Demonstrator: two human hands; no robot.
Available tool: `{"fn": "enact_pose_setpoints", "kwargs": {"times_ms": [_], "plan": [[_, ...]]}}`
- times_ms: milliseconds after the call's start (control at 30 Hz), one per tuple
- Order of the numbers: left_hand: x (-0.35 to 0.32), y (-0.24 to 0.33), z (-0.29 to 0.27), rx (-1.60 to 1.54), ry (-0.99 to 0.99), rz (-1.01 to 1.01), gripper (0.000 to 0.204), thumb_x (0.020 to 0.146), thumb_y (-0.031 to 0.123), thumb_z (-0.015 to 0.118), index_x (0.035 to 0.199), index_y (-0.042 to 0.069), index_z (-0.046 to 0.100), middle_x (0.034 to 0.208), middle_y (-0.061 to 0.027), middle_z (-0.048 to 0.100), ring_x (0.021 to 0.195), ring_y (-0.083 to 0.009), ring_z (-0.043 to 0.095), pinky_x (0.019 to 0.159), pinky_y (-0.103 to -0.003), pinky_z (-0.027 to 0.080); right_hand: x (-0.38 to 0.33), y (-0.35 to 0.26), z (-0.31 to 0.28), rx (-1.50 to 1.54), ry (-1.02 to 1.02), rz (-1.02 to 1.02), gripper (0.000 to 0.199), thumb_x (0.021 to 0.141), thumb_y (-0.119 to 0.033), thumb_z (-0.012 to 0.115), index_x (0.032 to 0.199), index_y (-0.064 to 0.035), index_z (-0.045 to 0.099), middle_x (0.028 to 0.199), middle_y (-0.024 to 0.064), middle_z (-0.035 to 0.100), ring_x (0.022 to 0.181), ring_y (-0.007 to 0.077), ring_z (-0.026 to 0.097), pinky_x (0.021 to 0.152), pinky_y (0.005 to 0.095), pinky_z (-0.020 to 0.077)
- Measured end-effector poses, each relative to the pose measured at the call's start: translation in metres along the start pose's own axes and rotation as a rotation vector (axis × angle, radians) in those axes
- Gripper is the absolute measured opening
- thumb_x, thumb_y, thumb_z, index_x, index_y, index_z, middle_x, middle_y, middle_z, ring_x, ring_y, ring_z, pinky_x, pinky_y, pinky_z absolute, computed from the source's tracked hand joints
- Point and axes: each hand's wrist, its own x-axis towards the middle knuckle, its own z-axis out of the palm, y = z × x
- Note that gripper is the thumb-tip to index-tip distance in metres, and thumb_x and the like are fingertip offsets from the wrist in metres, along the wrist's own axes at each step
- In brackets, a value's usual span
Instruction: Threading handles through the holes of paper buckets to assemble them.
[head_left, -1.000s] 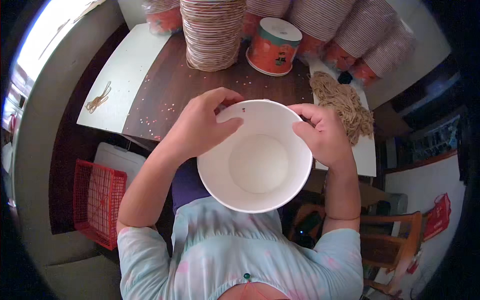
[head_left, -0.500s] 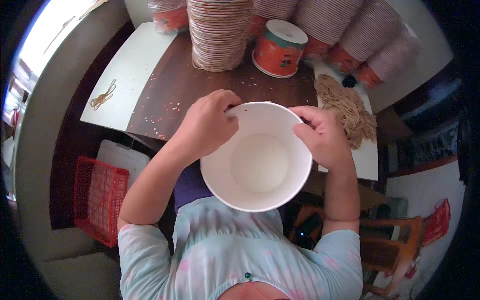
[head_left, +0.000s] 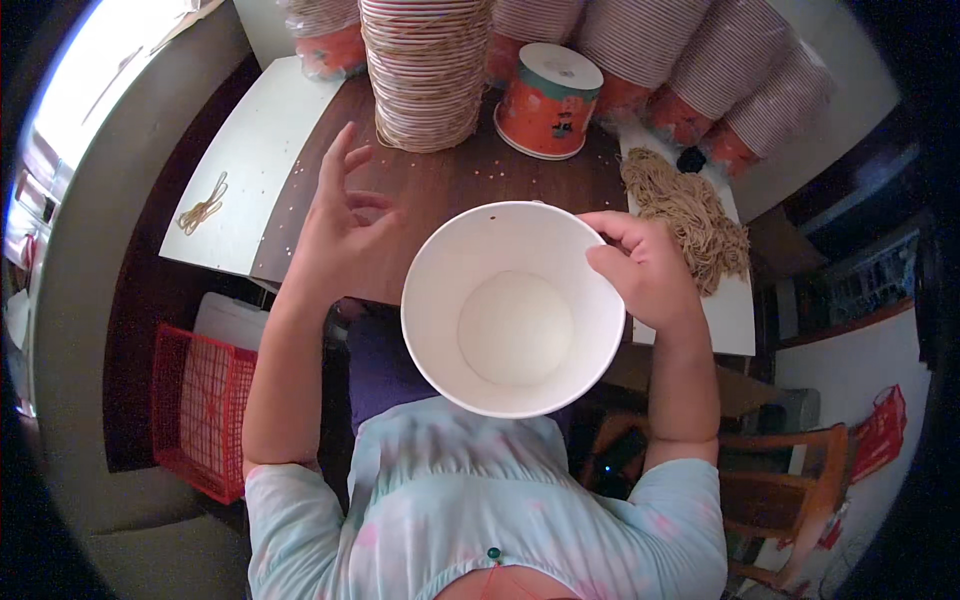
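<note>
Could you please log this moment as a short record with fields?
Right hand: grips the rim of a white paper bucket, empty inside
Left hand: open, off the bucket, above the brown table
On table: tall stack of nested cups, orange lidded tub, heap of tan strings
Floor, left: red basket

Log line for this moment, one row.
right hand: holds white cup by rim | left hand: open, off cup, over table
</note>
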Motion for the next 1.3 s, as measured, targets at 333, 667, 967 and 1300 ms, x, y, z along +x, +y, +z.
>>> {"fn": "enact_pose_setpoints", "kwargs": {"times_ms": [333,667,967,1300], "plan": [[0.005,0.019,0.022,0.058,-0.387,-0.035,0.030,0.079,0.021,0.067,0.095,-0.004,0.065,0.074,-0.0074,0.063,0.068,-0.0086,0.056,0.062,-0.025,0.047,0.032,0.017,-0.003,0.139,-0.148,-0.010,0.031,0.081,-0.004,0.050,0.109,0.0043,0.060,0.092,0.0041,0.066,0.078,0.0068,0.060,0.070,0.0224,0.0484],[0.032,-0.005,0.019,0.086,-0.304,-0.094,0.022,0.076,0.009,0.059,0.090,-0.007,0.065,0.068,-0.0050,0.062,0.062,-0.0080,0.054,0.058,-0.024,0.045,0.047,0.052,-0.079,-0.293,0.136,-0.024,0.026,0.087,-0.024,0.061,0.097,-0.0005,0.065,0.087,0.0029,0.063,0.073,0.0093,0.056,0.066,0.0258,0.0472],[0.037,0.000,0.027,0.247,-0.275,-0.024,0.020,0.075,0.008,0.058,0.086,-0.008,0.064,0.065,-0.0054,0.060,0.059,-0.0074,0.052,0.056,-0.024,0.044,0.024,0.129,-0.108,-0.665,0.089,0.148,0.014,0.074,-0.015,0.061,0.079,-0.0028,0.066,0.075,0.0135,0.064,0.071,0.0284,0.061,0.066,0.0373,0.0476],[0.023,-0.008,0.012,0.072,-0.201,-0.087,0.027,0.083,0.011,0.064,0.104,-0.005,0.062,0.081,-0.0040,0.062,0.068,-0.0067,0.054,0.061,-0.020,0.044,0.036,0.131,-0.137,-0.794,0.108,0.162,0.008,0.072,-0.012,0.062,0.072,-0.0040,0.064,0.073,0.0119,0.064,0.070,0.0289,0.061,0.066,0.0404,0.0482]]}}
